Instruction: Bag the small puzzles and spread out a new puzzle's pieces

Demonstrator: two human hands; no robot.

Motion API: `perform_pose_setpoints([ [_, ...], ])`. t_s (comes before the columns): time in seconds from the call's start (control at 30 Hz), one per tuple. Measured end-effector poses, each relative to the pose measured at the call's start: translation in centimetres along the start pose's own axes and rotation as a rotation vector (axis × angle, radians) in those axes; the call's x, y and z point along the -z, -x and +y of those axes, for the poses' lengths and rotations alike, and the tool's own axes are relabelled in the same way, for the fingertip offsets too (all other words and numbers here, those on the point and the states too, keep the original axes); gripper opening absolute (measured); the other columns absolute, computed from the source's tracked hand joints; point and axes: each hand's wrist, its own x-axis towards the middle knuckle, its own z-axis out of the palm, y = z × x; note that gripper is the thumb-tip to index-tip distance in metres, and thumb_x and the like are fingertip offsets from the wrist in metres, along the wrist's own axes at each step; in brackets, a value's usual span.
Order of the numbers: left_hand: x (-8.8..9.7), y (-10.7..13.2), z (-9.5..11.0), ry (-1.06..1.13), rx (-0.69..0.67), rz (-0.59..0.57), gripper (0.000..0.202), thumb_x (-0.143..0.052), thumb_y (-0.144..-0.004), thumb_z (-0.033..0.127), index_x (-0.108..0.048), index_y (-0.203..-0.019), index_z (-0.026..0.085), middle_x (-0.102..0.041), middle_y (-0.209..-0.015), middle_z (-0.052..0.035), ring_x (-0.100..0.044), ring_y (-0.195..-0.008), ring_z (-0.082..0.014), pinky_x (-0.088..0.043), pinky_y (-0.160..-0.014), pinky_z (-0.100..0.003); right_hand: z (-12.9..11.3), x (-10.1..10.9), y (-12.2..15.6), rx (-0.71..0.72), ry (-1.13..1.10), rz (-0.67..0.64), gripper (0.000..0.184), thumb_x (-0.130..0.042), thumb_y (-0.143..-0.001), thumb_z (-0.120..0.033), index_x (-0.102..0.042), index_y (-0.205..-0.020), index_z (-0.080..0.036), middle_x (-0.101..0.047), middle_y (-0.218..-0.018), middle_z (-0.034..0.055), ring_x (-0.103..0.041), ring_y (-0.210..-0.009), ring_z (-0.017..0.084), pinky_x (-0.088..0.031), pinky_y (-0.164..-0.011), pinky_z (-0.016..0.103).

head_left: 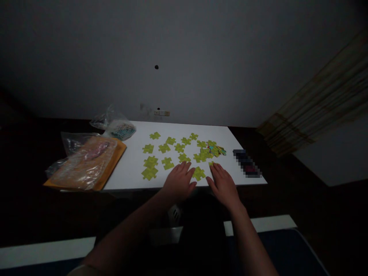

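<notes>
Many yellow-green jigsaw puzzle pieces lie spread over the white table (123, 165). My left hand (179, 180) rests near the front edge, fingers stretched out, its tips by a puzzle piece (184, 157). Flat on the table, my right hand (223, 184) has its fingers extended over another piece that is mostly covered. Between the two hands lies a single puzzle piece (199, 173). Beyond my right hand is a heap of puzzle pieces (211, 150), a few of them showing coloured picture sides. At the left, two pieces (150, 173) overlap.
On the table's left end sits an orange-brown padded envelope or board (115, 159) under clear plastic. Behind it is a clear bag (122, 129) with patterned contents. A blurred dark object (246, 163) lies at the right edge. A wall with sockets (161, 113) stands behind.
</notes>
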Motion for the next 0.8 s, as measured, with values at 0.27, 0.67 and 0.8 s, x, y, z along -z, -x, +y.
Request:
perform_pose_setpoints([
  [0.27,-2.5,0.6,1.5,-0.05,-0.035,-0.01,0.071,-0.052,-0.112,0.054,-0.047,-0.173,0.018,-0.039,-0.183,-0.0197,-0.034,-0.172,-0.0397,-0.029,-0.139,-0.062,2.3,2.2,4.3,0.143,-0.216,0.011,0.042,-0.058,-0.107,-0.029,-0.081,-0.141,-0.034,-0.079,-0.144,0.0073,-0.076,-0.136,0.034,-0.061,-0.119,0.06],
  [0.67,-2.1,0.9,1.8,-0.081,-0.033,-0.035,0.07,-0.052,-0.111,0.053,-0.046,-0.174,0.022,-0.039,-0.183,-0.0176,-0.034,-0.172,-0.0395,-0.031,-0.138,-0.064,1.6,-0.1,-0.4,-0.233,-0.351,0.252,0.054,-0.052,-0.11,-0.059,-0.079,-0.139,-0.022,-0.082,-0.138,0.0145,-0.079,-0.126,0.035,-0.065,-0.108,0.054],
  [0.8,-1.9,1.1,1.8,-0.079,-0.033,-0.048,0.072,-0.055,-0.11,0.052,-0.045,-0.174,0.02,-0.039,-0.184,-0.0174,-0.033,-0.172,-0.0401,-0.029,-0.138,-0.062,2.0,-0.5,-0.6,-0.345,-0.41,0.29,0.062,-0.054,-0.108,-0.065,-0.078,-0.141,-0.019,-0.083,-0.135,0.017,-0.079,-0.124,0.037,-0.065,-0.106,0.054],
])
